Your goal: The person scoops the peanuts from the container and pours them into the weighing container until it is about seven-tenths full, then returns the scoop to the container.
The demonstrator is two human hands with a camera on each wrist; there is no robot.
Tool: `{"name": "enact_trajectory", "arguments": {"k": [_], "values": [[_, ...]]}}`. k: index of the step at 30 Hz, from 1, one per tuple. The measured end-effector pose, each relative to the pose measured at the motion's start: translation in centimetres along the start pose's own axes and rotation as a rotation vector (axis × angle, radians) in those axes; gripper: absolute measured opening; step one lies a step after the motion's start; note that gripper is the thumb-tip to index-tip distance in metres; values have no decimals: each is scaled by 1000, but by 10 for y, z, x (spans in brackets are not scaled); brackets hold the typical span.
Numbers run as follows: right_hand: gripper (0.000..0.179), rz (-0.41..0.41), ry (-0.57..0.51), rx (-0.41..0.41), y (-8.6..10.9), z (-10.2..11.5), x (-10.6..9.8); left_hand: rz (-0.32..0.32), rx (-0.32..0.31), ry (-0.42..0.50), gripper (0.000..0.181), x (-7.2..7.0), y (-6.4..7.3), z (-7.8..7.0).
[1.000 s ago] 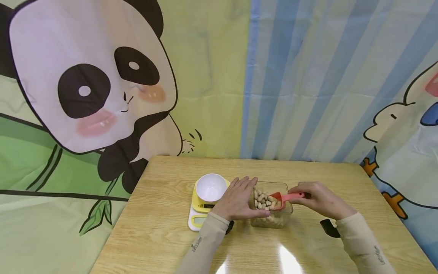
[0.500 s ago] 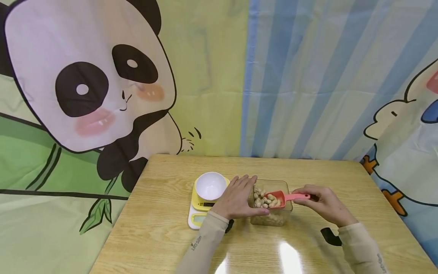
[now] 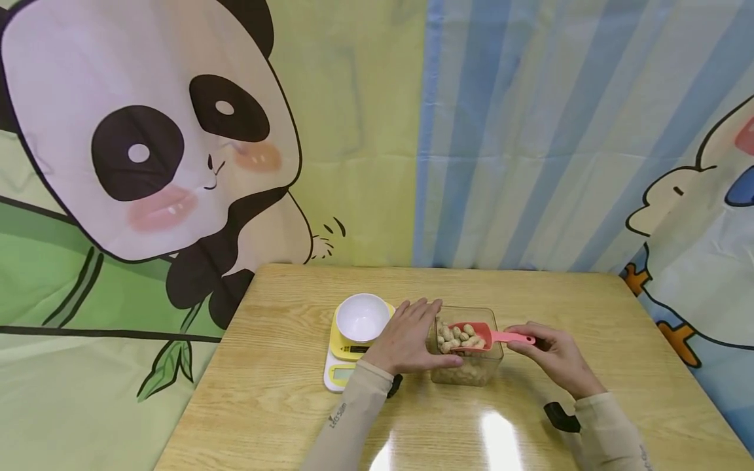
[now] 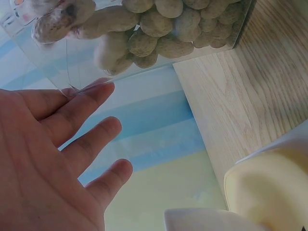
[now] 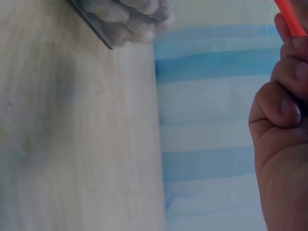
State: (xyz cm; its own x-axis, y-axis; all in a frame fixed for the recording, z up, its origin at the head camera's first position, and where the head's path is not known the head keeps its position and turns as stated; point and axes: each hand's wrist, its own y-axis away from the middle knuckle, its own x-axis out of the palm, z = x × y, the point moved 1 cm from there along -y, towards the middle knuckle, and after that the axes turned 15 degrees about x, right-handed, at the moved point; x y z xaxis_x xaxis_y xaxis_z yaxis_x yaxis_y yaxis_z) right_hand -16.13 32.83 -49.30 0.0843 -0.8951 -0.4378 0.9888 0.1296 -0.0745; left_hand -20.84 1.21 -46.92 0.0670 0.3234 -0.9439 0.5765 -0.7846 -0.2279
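My right hand (image 3: 556, 356) holds the handle of a red scoop (image 3: 495, 335), and in the right wrist view its fingers curl in by the red handle (image 5: 291, 17). The scoop carries several unshelled peanuts (image 3: 469, 332) at the mouth of a clear rectangular container (image 3: 493, 371). More peanuts (image 4: 173, 29) fill the lower part of that container. My left hand (image 3: 406, 340) rests against the container's left side, thumb along the front. Seen from the left wrist, its straight, spread fingers (image 4: 91, 144) point past the container, two of them touching a corner.
Left of the container stands a yellow and white kitchen scale (image 3: 336, 353) with a white bowl (image 3: 362, 318) on top, partly behind my left hand. All rest on a wooden table (image 3: 283, 392). A printed curtain (image 3: 377, 196) hangs behind the table's back edge.
My right hand has drawn the scoop up and levelled it out of the heap, now loaded with peanuts. The left hand has kept its place at the container.
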Motion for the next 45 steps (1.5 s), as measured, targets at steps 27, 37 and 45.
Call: {"name": "enact_trajectory", "arguments": {"k": [27,37,45], "values": [[26,-53,-93,23,3,-5,5,-48,-45,36,116,-24,16,6],[26,-77,-92,18,0,3,1,-107,-103,-31,117,-46,51,42],[27,-109,-100,41,1,9,0,-117,-218,-38,124,-45,90,81]]}}
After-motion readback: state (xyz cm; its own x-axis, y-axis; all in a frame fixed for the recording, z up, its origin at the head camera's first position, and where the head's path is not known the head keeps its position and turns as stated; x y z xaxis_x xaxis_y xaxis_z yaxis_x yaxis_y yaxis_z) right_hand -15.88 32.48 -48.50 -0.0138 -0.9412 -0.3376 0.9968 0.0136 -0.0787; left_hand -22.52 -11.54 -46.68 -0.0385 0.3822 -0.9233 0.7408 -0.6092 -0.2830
